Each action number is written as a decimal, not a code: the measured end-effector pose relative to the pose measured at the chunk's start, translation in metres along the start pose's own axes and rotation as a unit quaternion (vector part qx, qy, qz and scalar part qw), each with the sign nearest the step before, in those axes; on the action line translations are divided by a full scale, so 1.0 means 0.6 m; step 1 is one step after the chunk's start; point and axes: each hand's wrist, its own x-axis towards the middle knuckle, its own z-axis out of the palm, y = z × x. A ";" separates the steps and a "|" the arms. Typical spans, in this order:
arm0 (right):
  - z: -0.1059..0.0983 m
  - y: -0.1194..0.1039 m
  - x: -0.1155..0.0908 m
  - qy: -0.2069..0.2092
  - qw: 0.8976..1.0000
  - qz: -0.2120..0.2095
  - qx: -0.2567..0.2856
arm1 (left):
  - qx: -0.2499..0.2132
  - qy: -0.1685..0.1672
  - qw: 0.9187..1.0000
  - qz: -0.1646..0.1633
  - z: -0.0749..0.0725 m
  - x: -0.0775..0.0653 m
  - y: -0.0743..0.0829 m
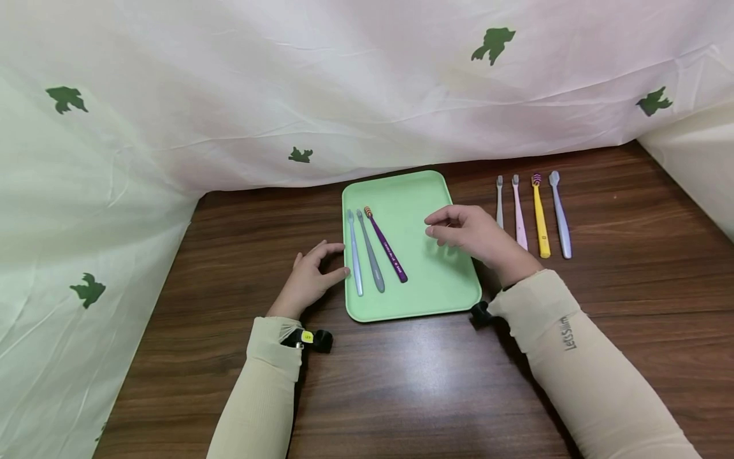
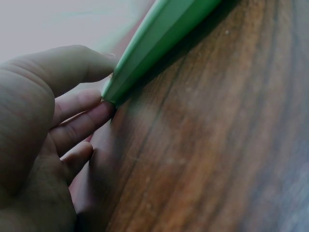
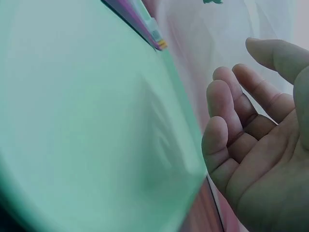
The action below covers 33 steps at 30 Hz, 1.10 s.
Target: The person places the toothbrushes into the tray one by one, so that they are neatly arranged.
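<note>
A light green tray (image 1: pixel 424 197) lies on the table with three toothbrushes in its left half: a light blue toothbrush (image 1: pixel 355 258), a grey toothbrush (image 1: pixel 371 255) and a purple toothbrush (image 1: pixel 390 250) with an orange-striped head. My left hand (image 1: pixel 309 277) touches the tray's left rim, thumb and fingertips spread along it; the left wrist view shows those fingertips against the green edge (image 2: pixel 145 53). Over the right part of the tray hovers my right hand (image 1: pixel 473 236), fingers loosely bent and nothing between them. In the right wrist view its palm (image 3: pixel 260 159) is bare.
Right of the tray, a row of toothbrushes lies on the dark wooden table (image 1: pixel 367 382): a grey one (image 1: pixel 499 197), a pink one (image 1: pixel 518 213), a yellow one (image 1: pixel 540 220) and a blue one (image 1: pixel 561 217). White cloth (image 1: pixel 229 95) with green shapes hangs behind and beside the table.
</note>
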 end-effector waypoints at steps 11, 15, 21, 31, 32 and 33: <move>-0.030 0.005 -0.006 0.043 0.999 -0.007 0.005 | -0.002 0.000 1.000 -0.001 -0.001 -0.001 0.000; -0.044 0.007 -0.010 0.062 0.998 0.005 0.007 | -0.003 -0.001 1.000 -0.003 -0.001 -0.002 0.000; -0.064 0.012 -0.015 0.090 0.996 0.006 0.006 | -0.002 0.000 1.000 -0.004 -0.001 -0.002 0.001; -0.090 0.019 -0.025 0.117 0.993 0.014 0.009 | -0.005 -0.001 1.000 -0.004 -0.002 -0.001 0.002; -0.092 0.019 -0.026 0.122 0.992 0.011 0.013 | -0.005 -0.001 1.000 -0.005 -0.002 -0.001 0.002; -0.093 0.020 -0.026 0.126 0.992 0.007 0.015 | -0.005 -0.001 1.000 -0.005 -0.002 -0.002 0.002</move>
